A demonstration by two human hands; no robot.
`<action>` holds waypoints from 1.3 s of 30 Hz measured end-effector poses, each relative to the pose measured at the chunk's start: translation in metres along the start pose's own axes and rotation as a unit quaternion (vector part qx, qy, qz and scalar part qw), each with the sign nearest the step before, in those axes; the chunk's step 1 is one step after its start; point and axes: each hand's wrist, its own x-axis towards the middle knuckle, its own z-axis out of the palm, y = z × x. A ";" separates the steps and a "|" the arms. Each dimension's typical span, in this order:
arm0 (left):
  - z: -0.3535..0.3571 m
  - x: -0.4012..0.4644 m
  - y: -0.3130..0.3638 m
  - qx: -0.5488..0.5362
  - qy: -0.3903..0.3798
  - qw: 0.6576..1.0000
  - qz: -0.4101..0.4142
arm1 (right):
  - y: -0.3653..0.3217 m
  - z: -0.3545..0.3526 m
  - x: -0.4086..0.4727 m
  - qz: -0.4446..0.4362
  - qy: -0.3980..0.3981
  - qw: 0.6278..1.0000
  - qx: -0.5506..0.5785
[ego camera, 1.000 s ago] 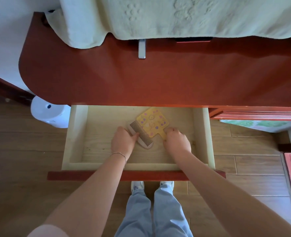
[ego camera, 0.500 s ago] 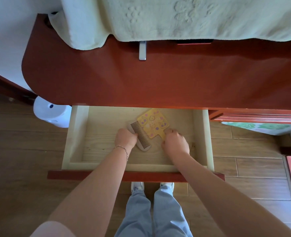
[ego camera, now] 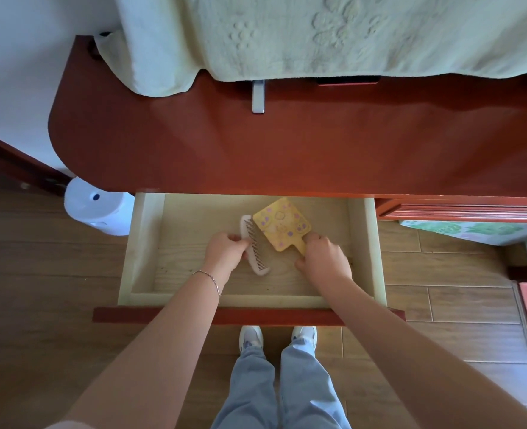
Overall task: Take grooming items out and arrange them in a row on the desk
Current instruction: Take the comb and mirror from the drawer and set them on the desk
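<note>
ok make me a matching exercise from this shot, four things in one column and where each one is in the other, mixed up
Things:
1. comb
2. yellow paddle brush
3. cream cloth
4. white bin

Places:
A. draped over the back of the desk
B. on the floor, left of the drawer
C. in the drawer, at the left hand
D. in the drawer, handle at the right hand

Pairs: 1-C, 2-D, 3-A, 4-B

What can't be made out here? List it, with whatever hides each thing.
Head view only:
- Handle end of the yellow hand mirror: covered by the right hand.
- Left hand fingertips on the comb: curled out of sight.
- Back of the desk: draped by the pale cloth.
- Back of the drawer: under the desktop.
</note>
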 end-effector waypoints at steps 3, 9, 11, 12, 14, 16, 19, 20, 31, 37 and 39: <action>-0.017 -0.009 0.001 -0.009 -0.029 0.999 0.014 | -0.001 -0.009 -0.013 -0.017 0.001 1.000 -0.013; -0.055 -0.027 -0.004 -0.116 -0.075 0.990 -0.019 | 0.000 -0.027 -0.054 -0.082 0.011 0.995 -0.053; -0.065 -0.038 -0.001 -0.126 -0.083 0.989 -0.004 | 0.002 -0.033 -0.066 -0.100 0.021 0.993 -0.062; -0.070 -0.044 0.002 -0.125 -0.086 0.988 0.005 | 0.003 -0.037 -0.072 -0.105 0.026 0.992 -0.062; -0.080 -0.053 0.010 -0.120 -0.099 0.988 0.020 | 0.004 -0.046 -0.080 -0.113 0.033 0.992 -0.052; -0.087 -0.058 0.021 -0.115 -0.103 0.987 0.037 | 0.004 -0.056 -0.085 -0.112 0.049 0.992 -0.034; -0.092 -0.058 0.046 -0.131 -0.073 0.986 0.068 | 0.002 -0.074 -0.081 -0.095 0.082 0.992 -0.028; -0.091 -0.056 0.056 -0.139 -0.064 0.985 0.080 | 0.001 -0.080 -0.078 -0.089 0.089 0.992 -0.030; -0.054 -0.010 0.160 -0.101 -0.033 0.983 0.149 | -0.002 -0.138 -0.009 -0.014 0.125 0.991 0.050; -0.034 0.018 0.182 -0.086 -0.026 0.989 0.120 | -0.005 -0.146 0.026 0.018 0.108 0.990 0.085; -0.030 0.025 0.185 -0.089 -0.027 0.989 0.112 | -0.007 -0.148 0.034 0.026 0.107 0.990 0.092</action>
